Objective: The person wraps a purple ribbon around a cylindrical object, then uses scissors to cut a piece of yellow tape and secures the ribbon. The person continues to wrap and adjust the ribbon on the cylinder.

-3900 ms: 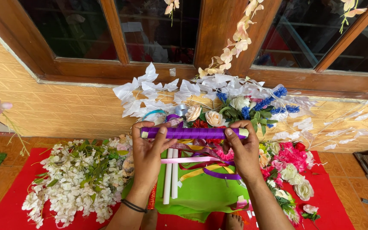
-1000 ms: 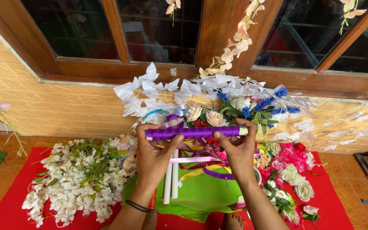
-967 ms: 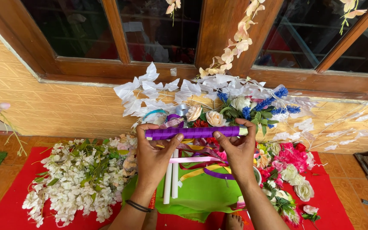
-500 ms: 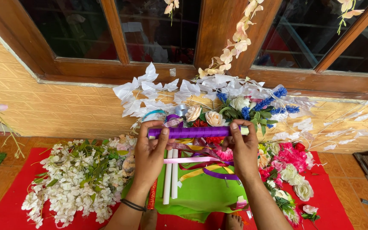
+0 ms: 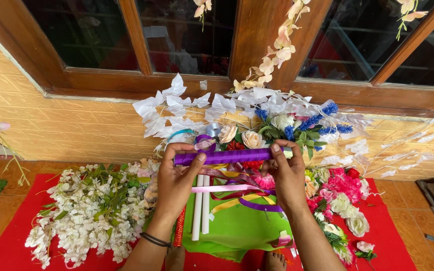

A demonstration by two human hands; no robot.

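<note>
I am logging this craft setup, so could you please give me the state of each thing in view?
Purple ribbon-wrapped stick: held level, right tip still bare white.
Left hand: gripping the stick's left end.
Right hand: pinching the stick's right end.
Two white plastic tubes: lying side by side, unwrapped, on green cloth.
White artificial flower heap: loose on the red mat.

No packages, labels, signs or screens show anywhere in the head view: nothing boxed, wrapped for sale, tagged or lit up appears among the things on the floor, along the wall or in the window panes.
</note>
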